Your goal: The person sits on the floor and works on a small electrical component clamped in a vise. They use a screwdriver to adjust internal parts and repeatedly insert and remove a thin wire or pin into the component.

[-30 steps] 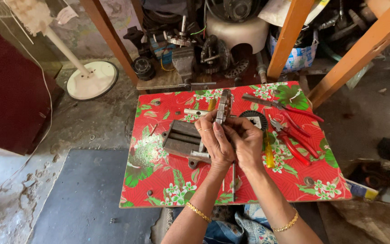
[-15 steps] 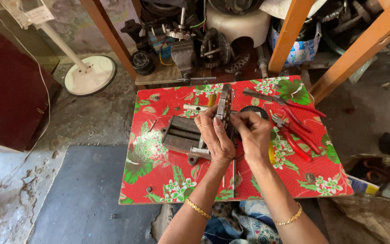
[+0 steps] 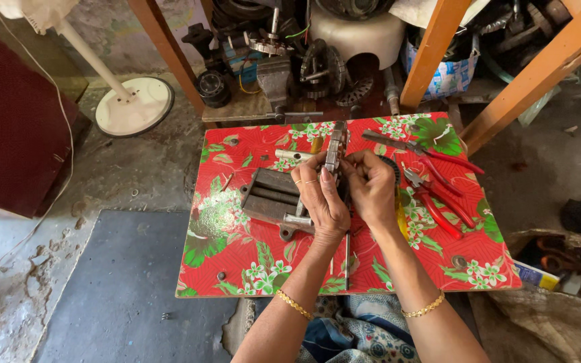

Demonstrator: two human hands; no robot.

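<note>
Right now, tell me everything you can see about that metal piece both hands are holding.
The metal part is a narrow, grey, ridged piece that looks like stacked steel plates. It stands roughly upright above the red floral tabletop. The left hand grips it from the left and the right hand from the right; its lower end is hidden.

two hands point(image 3: 321, 198), perhaps two red-handled pliers point(image 3: 438, 202), one grey metal block point(image 3: 270, 196)

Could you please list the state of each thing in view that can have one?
Left hand: gripping the ridged grey metal stack, held on edge.
Right hand: fingertips pinched against that stack.
Red-handled pliers: lying flat, untouched.
Dark grey slotted metal block: lying flat.
Floral red tabletop: covered with tools.
White fan base: standing on the floor.
</note>
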